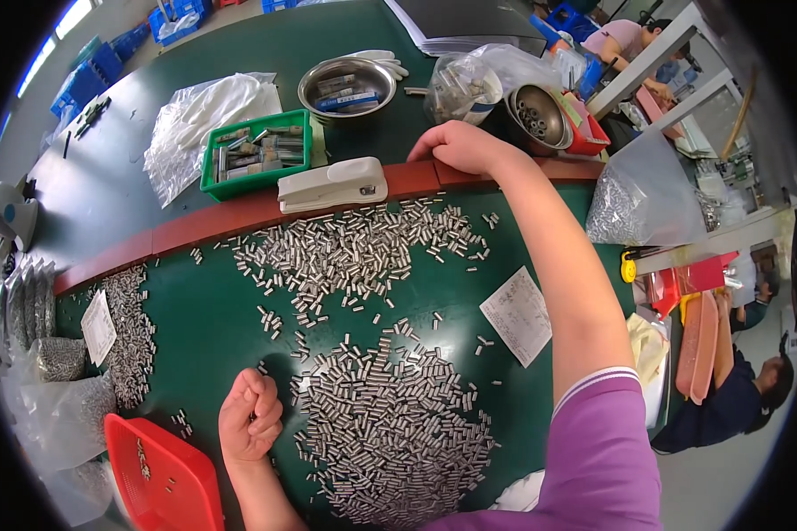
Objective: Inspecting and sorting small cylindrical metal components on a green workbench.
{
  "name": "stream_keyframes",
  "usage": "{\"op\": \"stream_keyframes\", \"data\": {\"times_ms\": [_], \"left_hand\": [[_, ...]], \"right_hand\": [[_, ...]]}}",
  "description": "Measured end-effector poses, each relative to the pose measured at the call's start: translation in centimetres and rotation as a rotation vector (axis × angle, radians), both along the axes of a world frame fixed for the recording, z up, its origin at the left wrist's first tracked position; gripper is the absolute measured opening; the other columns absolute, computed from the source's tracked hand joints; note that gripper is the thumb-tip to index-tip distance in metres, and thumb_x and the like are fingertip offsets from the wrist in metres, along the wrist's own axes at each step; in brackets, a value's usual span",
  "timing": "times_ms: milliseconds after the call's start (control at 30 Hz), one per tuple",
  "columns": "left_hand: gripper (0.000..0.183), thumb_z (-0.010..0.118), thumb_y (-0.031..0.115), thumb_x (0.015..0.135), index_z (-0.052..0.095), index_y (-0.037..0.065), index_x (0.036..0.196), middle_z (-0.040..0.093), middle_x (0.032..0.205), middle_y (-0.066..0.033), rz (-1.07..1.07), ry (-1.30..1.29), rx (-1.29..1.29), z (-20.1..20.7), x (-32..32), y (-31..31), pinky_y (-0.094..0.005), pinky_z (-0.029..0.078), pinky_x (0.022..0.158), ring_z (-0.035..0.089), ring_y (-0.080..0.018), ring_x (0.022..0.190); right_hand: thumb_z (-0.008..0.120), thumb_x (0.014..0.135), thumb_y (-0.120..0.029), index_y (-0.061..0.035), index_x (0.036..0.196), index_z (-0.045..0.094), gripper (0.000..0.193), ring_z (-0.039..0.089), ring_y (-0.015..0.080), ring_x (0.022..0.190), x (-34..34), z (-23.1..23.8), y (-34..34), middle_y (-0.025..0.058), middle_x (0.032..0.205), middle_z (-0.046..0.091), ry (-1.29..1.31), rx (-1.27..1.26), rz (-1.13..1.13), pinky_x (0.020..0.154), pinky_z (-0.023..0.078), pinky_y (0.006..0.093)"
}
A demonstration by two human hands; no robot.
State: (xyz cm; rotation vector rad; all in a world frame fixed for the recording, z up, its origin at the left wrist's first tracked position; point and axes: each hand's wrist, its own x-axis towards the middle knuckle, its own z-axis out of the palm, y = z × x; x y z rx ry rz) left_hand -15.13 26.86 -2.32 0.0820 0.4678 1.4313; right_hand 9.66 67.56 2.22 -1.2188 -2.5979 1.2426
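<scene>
My left hand (251, 416) is curled into a loose fist just above the green table, left of the near pile of small metal pins (394, 434). Whatever its fingers may hold is too hidden to make out. My right arm stretches far forward, and my right hand (460, 147) lies over the red-brown wooden rail (416, 180). Its fingers are bent but apart, with the tips at the rail's far side. I see nothing held there. A second pile of pins (336, 257) lies along the rail, below the beige stapler (332, 185).
Beyond the rail are a green tray (257, 157) of metal parts, a steel bowl (347, 84) and another bowl (540, 115). At left stand a red basket (164, 473) and bags of pins (62, 358). A paper slip (516, 316) lies at right. Other people work at right.
</scene>
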Motion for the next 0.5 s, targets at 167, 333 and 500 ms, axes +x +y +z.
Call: {"op": "stream_keyframes", "data": {"times_ms": [167, 333, 500], "left_hand": [[0.009, 0.047, 0.01, 0.099, 0.05, 0.002, 0.102, 0.045, 0.078, -0.0066, -0.007, 0.021, -0.006, 0.0, -0.1, 0.0, -0.017, 0.02, 0.036, 0.035, -0.0061, 0.049], [0.009, 0.046, 0.01, 0.099, 0.05, 0.002, 0.102, 0.045, 0.078, -0.0065, 0.0, 0.015, -0.006, 0.0, 0.0, 0.2, -0.0168, 0.021, 0.036, 0.035, -0.006, 0.049], [0.01, 0.045, 0.01, 0.1, 0.05, 0.002, 0.102, 0.045, 0.079, -0.0068, 0.006, -0.026, 0.002, -0.2, -0.1, 0.1, -0.0168, 0.021, 0.036, 0.035, -0.0062, 0.05]], "right_hand": [[0.044, 0.079, 0.0, -0.0075, 0.098, 0.071, 0.033, 0.065, 0.0237, 0.088, 3.5, -0.8, 0.2, 0.0122, 0.094, 0.07, -0.059, 0.288, -0.154, 0.082, 0.049, 0.0333], [0.047, 0.078, -0.007, -0.0079, 0.089, 0.07, 0.025, 0.064, 0.0319, 0.09, 6.8, -0.6, 0.7, 0.0153, 0.094, 0.068, -0.194, 0.411, -0.21, 0.079, 0.05, 0.0391], [0.046, 0.082, -0.009, -0.0069, 0.096, 0.069, 0.027, 0.063, 0.0347, 0.094, 8.3, -1.4, 0.4, 0.017, 0.095, 0.068, -0.107, 0.63, -0.222, 0.083, 0.05, 0.0426]]}}
